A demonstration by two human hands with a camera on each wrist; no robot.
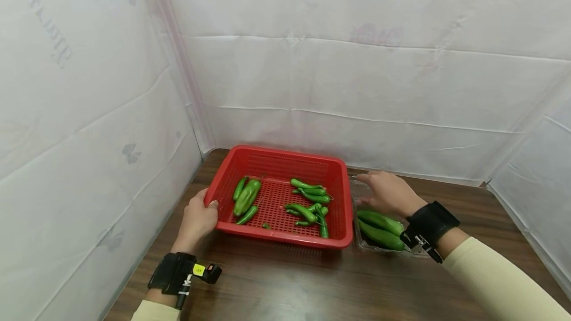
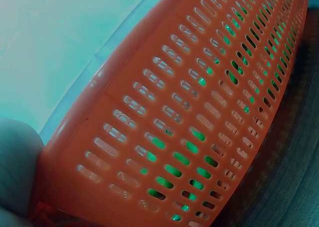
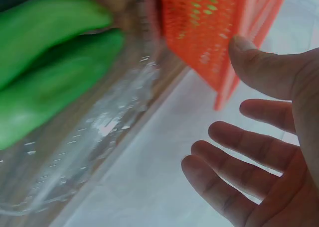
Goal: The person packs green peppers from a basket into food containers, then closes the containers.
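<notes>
A red slotted basket (image 1: 285, 236) stands on the wooden table with several green peppers (image 1: 310, 204) lying in it. My left hand (image 1: 196, 219) grips its near left corner, thumb hooked over the rim. In the left wrist view the basket's wall (image 2: 199, 112) fills the frame, with a bit of the left hand (image 2: 17, 162) at the lower left. Right of the basket is a clear plastic tray (image 1: 362, 245) holding two large green peppers (image 1: 379, 229). My right hand (image 1: 385, 192) hovers over the tray's far end, fingers spread (image 3: 259, 152), holding nothing.
White sheeting walls in the table at the back and on both sides. The basket's right wall (image 3: 199, 28) almost touches the clear tray (image 3: 99, 137). Bare dark wood (image 1: 312, 286) lies in front of the basket and to the right of the tray.
</notes>
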